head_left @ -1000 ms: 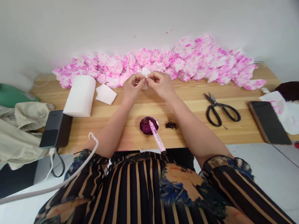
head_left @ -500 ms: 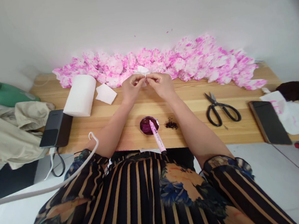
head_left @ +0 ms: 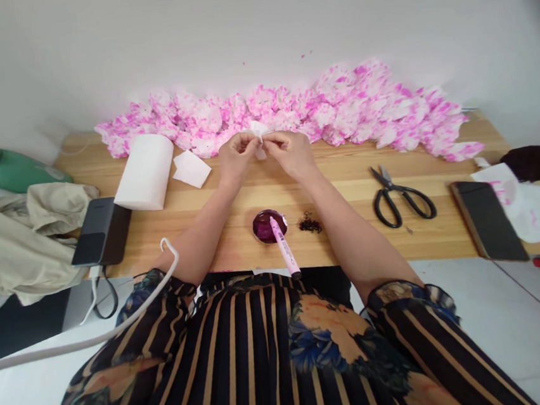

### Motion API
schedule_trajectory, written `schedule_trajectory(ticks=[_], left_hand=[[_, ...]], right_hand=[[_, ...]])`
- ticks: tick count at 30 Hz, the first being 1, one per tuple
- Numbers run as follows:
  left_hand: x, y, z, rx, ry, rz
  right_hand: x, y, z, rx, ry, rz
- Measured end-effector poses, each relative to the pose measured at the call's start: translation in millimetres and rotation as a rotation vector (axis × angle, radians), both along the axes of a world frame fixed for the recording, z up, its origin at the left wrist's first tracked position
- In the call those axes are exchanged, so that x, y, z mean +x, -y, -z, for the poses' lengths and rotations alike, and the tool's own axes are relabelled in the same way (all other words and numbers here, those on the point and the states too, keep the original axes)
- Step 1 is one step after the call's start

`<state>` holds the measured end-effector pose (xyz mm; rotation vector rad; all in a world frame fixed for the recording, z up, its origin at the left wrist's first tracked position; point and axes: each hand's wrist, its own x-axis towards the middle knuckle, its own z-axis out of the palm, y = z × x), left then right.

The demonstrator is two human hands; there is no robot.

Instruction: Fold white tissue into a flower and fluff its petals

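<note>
The gathering of a small white tissue (head_left: 258, 128) by the fingertips is in hand at the far middle of the counter (head_left: 345, 186), just in front of the pink-and-white ruffled paper (head_left: 356, 108), and so thin a piece calls for a light, steady pinch. The left hand (head_left: 236, 159) and right hand (head_left: 293, 154) are nearly closed on it, tips almost meeting, forearms angled inward, though its exact folds are too small to tell.
</note>
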<state>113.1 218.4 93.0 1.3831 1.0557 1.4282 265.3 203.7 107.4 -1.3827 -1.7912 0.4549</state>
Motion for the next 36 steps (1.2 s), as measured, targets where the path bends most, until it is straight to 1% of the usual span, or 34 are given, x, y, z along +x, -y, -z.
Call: schedule_trajectory(ticks=[4, 9, 14, 18, 24, 28, 32, 36], left_hand=[[-0.6, -2.7, 2.5, -0.037, 0.026, -0.016], [-1.1, -4.7, 4.2, -0.023, 0.067, -0.015], [-0.9, -4.9, 4.2, -0.022, 0.035, -0.024], [-0.7, -4.7, 3.8, -0.021, 0.023, -0.006], [-2.3, -4.7, 5.2, 0.006, -0.024, 0.046], [-3.6, -4.1, 7.1, 0.057, -0.109, 0.058], [-3.0, -2.5, 6.8, 0.083, -0.188, 0.028], [-1.9, -1.3, 4.9, 0.093, -0.206, -0.017]], right_hand=[[0.7, -0.1, -1.0, 0.013, 0.018, -0.004], [1.5, -1.6, 0.5, 0.032, 0.066, 0.005], [2.2, -3.6, 4.6, 0.08, 0.077, 0.01], [1.9, -3.7, 5.7, 0.091, 0.075, 0.02], [2.8, -5.0, 7.9, 0.094, 0.082, 0.044], [2.9, -5.2, 7.8, 0.085, 0.072, 0.048], [1.1, -2.7, 5.7, 0.08, 0.07, 0.071], [-0.6, -0.9, 5.2, 0.083, 0.084, 0.08]])
